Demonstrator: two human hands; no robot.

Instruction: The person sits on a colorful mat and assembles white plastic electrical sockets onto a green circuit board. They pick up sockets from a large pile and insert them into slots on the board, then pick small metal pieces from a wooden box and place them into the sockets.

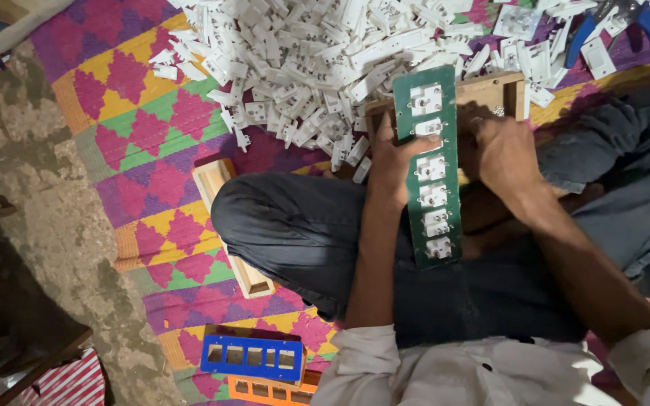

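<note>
hands (445, 154) on flat green slotted board (432, 167)

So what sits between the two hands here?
In the head view, a green board carrying a column of white sockets lies between the left hand and the right hand.

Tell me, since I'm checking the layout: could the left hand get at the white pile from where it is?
Probably yes. The left hand holds the green strip just below the white pile, with nothing between them, though its grip is occupied.
</note>
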